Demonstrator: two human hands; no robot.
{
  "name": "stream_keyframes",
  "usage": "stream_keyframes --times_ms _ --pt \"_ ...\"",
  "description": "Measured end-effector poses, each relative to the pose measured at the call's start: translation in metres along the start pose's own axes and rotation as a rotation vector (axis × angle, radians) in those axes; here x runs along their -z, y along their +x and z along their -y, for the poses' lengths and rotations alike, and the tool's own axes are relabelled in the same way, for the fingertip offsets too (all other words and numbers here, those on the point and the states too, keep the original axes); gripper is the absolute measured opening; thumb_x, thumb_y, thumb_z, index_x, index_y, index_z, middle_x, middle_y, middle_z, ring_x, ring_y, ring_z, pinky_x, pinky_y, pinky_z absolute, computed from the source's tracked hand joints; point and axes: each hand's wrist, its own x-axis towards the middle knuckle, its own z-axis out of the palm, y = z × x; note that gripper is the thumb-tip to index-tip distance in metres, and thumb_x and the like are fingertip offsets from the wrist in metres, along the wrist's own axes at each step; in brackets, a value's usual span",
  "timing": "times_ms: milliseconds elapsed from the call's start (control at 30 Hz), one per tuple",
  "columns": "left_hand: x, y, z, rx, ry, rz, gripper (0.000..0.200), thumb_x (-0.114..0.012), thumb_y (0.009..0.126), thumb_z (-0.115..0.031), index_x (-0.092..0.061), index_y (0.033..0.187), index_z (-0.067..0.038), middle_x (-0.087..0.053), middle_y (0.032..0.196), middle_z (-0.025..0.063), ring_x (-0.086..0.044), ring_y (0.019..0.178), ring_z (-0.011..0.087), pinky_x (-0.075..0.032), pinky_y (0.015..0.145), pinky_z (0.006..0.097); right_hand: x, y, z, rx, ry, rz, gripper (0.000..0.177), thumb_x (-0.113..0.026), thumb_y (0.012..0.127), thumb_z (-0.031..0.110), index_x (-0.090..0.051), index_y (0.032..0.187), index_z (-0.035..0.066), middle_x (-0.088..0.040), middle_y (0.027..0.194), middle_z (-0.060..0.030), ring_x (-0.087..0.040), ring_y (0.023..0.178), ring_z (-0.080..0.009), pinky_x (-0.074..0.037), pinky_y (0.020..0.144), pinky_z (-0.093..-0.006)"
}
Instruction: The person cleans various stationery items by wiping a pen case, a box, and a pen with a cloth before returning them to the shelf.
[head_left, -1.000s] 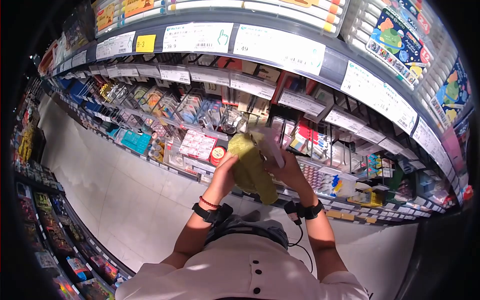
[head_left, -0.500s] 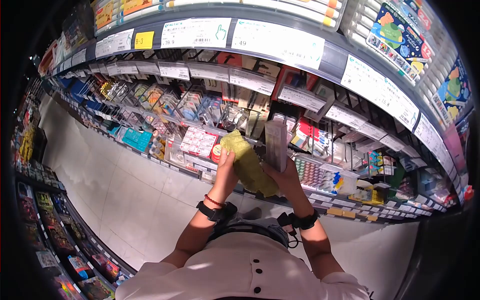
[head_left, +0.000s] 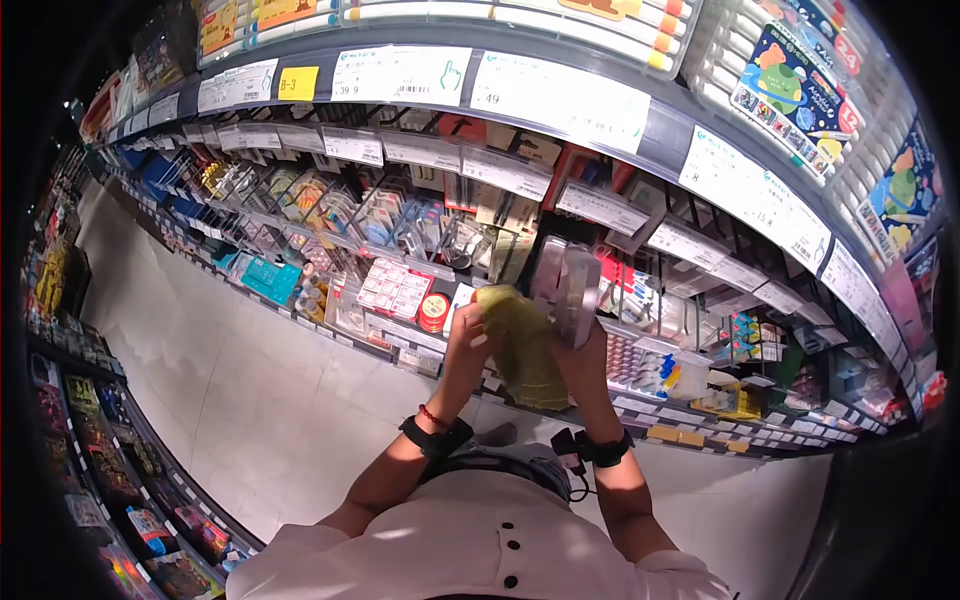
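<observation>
A yellow-green cloth point(head_left: 525, 360) hangs crumpled between my hands, blurred by motion. My left hand point(head_left: 468, 340) pinches its upper left edge, with fingers closed. My right hand point(head_left: 584, 365) grips the lower end of a clear plastic box point(head_left: 570, 285) that stands roughly upright above it. The cloth lies against the left side of the box and partly covers the right fingers. What the box contains, if anything, is too blurred to make out.
Ahead is a shelf with white price tags point(head_left: 560, 100) and packs of markers point(head_left: 790, 90). Lower tiers hold red-and-white boxes point(head_left: 395, 288), a round red tin point(head_left: 434, 311) and a teal box point(head_left: 270, 280). Another stocked shelf point(head_left: 110, 430) stands left across the tiled floor point(head_left: 250, 400).
The cloth has shifted right and slightly down with my left hand, closer to the box. The box has turned, showing a broader face, and my right hand has moved slightly right.
</observation>
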Motion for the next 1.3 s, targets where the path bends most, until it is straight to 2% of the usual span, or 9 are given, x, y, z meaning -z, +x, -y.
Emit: stream_keyframes --times_ms 133,267,467,533,700,867,1000,1133,1300 --pt "-0.004 -0.006 0.005 -0.162 0.308 -0.116 0.036 -0.058 0.077 0.002 -0.042 0.109 -0.002 -0.051 0.093 0.0049 -0.051 0.087 0.0122 -0.046 0.072 0.0236 -0.005 -0.007 0.015 0.062 0.018 -0.056 0.027 -0.062 0.073 0.010 -0.054 0.096 -0.001 -0.060 0.078 -0.0080 -0.058 0.070 -0.0146 -0.046 0.065 -0.0292" --pt "-0.021 -0.017 -0.026 0.138 0.019 0.111 0.026 -0.058 0.082 -0.011 -0.049 0.104 -0.001 -0.056 0.089 0.0069 -0.052 0.076 0.0088 -0.045 0.065 0.0228 -0.018 -0.009 0.013 0.010 0.100 0.007 0.026 -0.062 0.076 0.012 -0.054 0.096 0.000 -0.060 0.078 -0.0066 -0.057 0.070 -0.0133 -0.046 0.063 -0.0280" --pt "-0.008 -0.013 -0.010 0.020 0.325 0.297 0.031 -0.053 0.085 -0.017 -0.050 0.108 0.004 -0.060 0.083 0.0066 -0.054 0.075 0.0087 -0.045 0.066 0.0239 -0.011 -0.002 0.005 -0.062 0.354 0.172 0.023 -0.062 0.077 0.013 -0.055 0.096 0.001 -0.061 0.080 -0.0050 -0.058 0.070 -0.0112 -0.045 0.062 -0.0249" --pt "-0.006 -0.013 -0.011 0.073 0.225 0.275 0.031 -0.051 0.087 -0.016 -0.050 0.110 0.004 -0.060 0.086 0.0069 -0.056 0.077 0.0102 -0.046 0.068 0.0247 -0.006 -0.004 0.020 -0.142 0.518 0.194 0.023 -0.062 0.077 0.013 -0.056 0.096 0.002 -0.061 0.081 -0.0048 -0.058 0.070 -0.0103 -0.045 0.062 -0.0243" --pt "-0.010 -0.012 -0.033 0.263 -0.339 0.167 0.031 -0.048 0.089 -0.015 -0.048 0.115 0.001 -0.058 0.096 0.0067 -0.057 0.087 0.0124 -0.048 0.074 0.0255 -0.002 -0.014 0.028 0.126 -0.031 0.140 0.035 -0.067 0.072 0.013 -0.052 0.101 0.002 -0.063 0.082 -0.0089 -0.061 0.071 -0.0150 -0.047 0.064 -0.0272" --pt "-0.004 -0.010 0.001 0.362 -0.320 0.204 0.036 -0.052 0.086 -0.012 -0.044 0.120 0.001 -0.054 0.108 0.0102 -0.055 0.096 0.0134 -0.047 0.079 0.0252 -0.018 -0.024 0.019 0.143 -0.087 0.134 0.036 -0.066 0.068 0.009 -0.051 0.101 0.003 -0.061 0.078 -0.0097 -0.062 0.073 -0.0200 -0.047 0.065 -0.0306" --pt "-0.008 -0.007 -0.013 0.269 -0.236 0.305 0.040 -0.056 0.080 0.000 -0.045 0.119 0.001 -0.054 0.112 0.0115 -0.055 0.096 0.0139 -0.047 0.081 0.0256 -0.017 -0.018 0.002 0.141 0.176 0.011 0.032 -0.062 0.070 0.006 -0.051 0.100 0.002 -0.060 0.079 -0.0104 -0.061 0.072 -0.0230 -0.047 0.064 -0.0301" --pt "-0.015 -0.010 -0.030 0.311 -0.200 0.404 0.042 -0.056 0.076 0.006 -0.046 0.117 0.003 -0.056 0.109 0.0101 -0.056 0.095 0.0143 -0.047 0.081 0.0263 0.009 -0.011 0.013 -0.374 0.797 0.159 0.028 -0.060 0.069 -0.002 -0.049 0.094 -0.001 -0.059 0.079 -0.0120 -0.061 0.068 -0.0210 -0.049 0.060 -0.0284" --pt "-0.003 -0.006 -0.003 0.464 -0.205 0.359 0.038 -0.055 0.078 0.004 -0.047 0.115 0.003 -0.056 0.109 0.0101 -0.057 0.092 0.0157 -0.046 0.082 0.0263 0.016 -0.011 0.017 -0.245 0.706 0.159 0.029 -0.061 0.070 0.000 -0.048 0.096 -0.001 -0.060 0.080 -0.0116 -0.061 0.066 -0.0200 -0.049 0.060 -0.0288"
